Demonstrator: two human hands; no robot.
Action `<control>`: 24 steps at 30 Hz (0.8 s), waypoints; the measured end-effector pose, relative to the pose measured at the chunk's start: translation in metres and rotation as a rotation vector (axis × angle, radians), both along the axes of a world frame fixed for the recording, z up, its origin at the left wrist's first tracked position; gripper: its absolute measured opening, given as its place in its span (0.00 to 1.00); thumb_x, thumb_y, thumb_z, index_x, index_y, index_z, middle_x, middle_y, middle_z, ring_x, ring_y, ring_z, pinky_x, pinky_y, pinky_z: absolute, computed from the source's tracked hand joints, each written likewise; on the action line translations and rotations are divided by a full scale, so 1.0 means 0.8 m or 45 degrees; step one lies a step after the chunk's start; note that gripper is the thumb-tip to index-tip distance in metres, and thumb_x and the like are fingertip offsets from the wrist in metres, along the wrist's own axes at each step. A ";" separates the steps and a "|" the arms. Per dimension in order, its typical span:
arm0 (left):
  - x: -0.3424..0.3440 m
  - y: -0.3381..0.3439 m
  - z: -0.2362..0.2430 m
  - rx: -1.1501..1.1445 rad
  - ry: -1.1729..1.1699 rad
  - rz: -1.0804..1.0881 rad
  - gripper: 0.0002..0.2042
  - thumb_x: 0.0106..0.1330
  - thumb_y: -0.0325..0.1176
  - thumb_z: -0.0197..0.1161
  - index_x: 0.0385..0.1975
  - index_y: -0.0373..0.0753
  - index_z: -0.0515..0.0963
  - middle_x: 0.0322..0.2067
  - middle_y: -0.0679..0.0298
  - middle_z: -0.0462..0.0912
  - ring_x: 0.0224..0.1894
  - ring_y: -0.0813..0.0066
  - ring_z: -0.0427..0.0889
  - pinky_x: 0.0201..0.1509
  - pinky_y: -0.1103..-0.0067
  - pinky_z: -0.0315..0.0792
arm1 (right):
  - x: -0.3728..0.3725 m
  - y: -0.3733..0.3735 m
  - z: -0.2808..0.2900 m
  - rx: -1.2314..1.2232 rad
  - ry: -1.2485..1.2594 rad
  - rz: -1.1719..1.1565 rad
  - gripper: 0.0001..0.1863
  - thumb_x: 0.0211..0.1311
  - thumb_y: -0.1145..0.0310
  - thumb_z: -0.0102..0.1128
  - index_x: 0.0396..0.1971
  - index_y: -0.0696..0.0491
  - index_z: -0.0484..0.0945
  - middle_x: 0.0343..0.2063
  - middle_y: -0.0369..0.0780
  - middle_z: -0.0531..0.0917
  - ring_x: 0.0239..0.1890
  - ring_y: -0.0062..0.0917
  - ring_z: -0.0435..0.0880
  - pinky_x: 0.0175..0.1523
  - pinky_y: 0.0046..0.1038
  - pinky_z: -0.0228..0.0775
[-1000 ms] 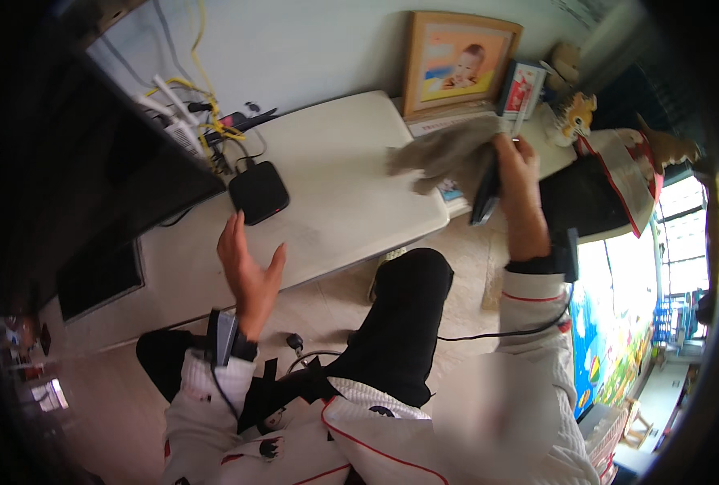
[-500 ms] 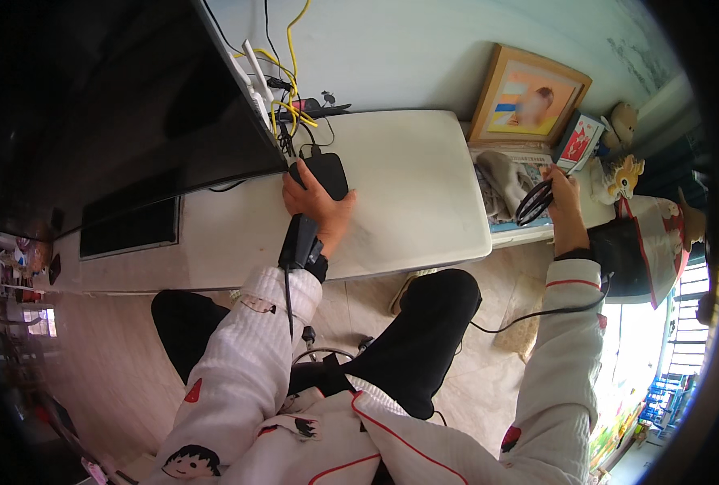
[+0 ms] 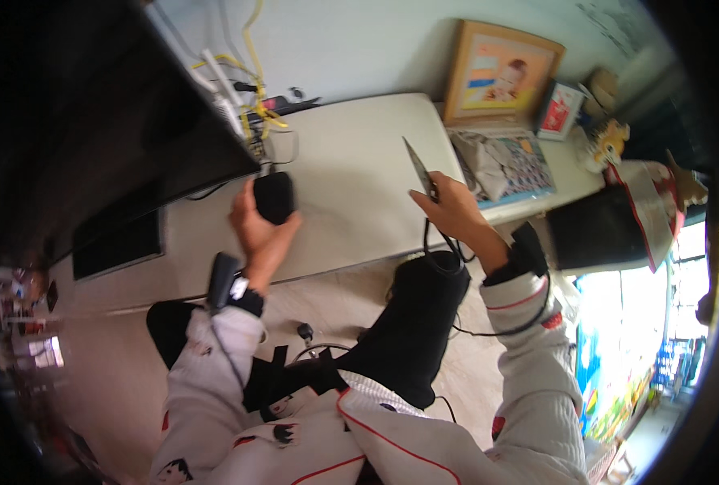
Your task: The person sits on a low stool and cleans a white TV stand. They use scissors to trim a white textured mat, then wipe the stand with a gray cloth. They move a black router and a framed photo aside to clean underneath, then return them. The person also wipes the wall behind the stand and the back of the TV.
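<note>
My left hand point(image 3: 254, 238) is wrapped round a small black box point(image 3: 275, 196) with cables at its back, at the desk below the monitor. My right hand point(image 3: 456, 212) grips large scissors point(image 3: 418, 166), blades pointing up and left over the pale desktop point(image 3: 359, 145), their black looped handles hanging under the fingers. A grey cloth point(image 3: 489, 162) lies right of that hand on a patterned booklet point(image 3: 529, 162).
A black monitor point(image 3: 125, 121) overhangs the desk's left side, with yellow and white cables point(image 3: 258, 113) behind. A framed picture point(image 3: 501, 73), a small red-and-white box point(image 3: 560, 111), a plush toy point(image 3: 606, 145) and a dark bin-like container point(image 3: 586, 226) stand to the right.
The grey cloth has left my right hand and lies on the booklet. That hand has swung left with the scissors over the desk. My left hand has closed round the black box.
</note>
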State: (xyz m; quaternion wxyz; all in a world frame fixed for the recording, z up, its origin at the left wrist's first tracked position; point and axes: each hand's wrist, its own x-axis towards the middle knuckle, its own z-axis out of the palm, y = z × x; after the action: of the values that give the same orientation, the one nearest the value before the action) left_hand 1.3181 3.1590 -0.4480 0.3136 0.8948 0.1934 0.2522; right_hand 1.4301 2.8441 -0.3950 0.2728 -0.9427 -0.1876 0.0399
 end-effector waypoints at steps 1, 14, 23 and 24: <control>-0.009 0.009 -0.001 0.016 -0.011 -0.031 0.45 0.43 0.34 0.76 0.67 0.39 0.64 0.61 0.48 0.70 0.63 0.48 0.68 0.67 0.57 0.63 | 0.001 -0.010 -0.001 0.045 0.099 -0.020 0.25 0.61 0.50 0.66 0.33 0.61 0.76 0.26 0.54 0.81 0.33 0.52 0.79 0.39 0.45 0.70; -0.032 0.020 -0.035 0.245 -0.141 -0.071 0.45 0.43 0.29 0.75 0.69 0.42 0.64 0.68 0.48 0.64 0.69 0.46 0.63 0.71 0.58 0.59 | 0.084 -0.290 -0.030 0.970 0.211 -1.187 0.08 0.63 0.68 0.62 0.29 0.55 0.75 0.20 0.35 0.75 0.20 0.22 0.73 0.21 0.27 0.62; -0.029 0.013 -0.031 0.120 -0.078 -0.017 0.47 0.45 0.27 0.75 0.71 0.38 0.59 0.64 0.49 0.67 0.66 0.49 0.67 0.70 0.61 0.63 | 0.182 -0.372 -0.068 0.404 0.111 -1.387 0.15 0.53 0.71 0.60 0.34 0.69 0.76 0.28 0.43 0.79 0.24 0.29 0.77 0.29 0.35 0.67; -0.029 0.012 -0.031 0.122 -0.084 -0.015 0.48 0.45 0.27 0.75 0.71 0.38 0.59 0.64 0.49 0.67 0.65 0.49 0.68 0.69 0.62 0.63 | 0.185 -0.372 -0.072 0.515 0.120 -1.389 0.17 0.53 0.70 0.60 0.37 0.70 0.77 0.29 0.44 0.81 0.28 0.31 0.80 0.35 0.37 0.69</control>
State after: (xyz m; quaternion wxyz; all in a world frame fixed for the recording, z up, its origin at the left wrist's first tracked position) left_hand 1.2951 3.1683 -0.4724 0.2781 0.9012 0.1653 0.2885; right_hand 1.5784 2.5462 -0.4528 0.4366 -0.8294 0.3336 -0.1011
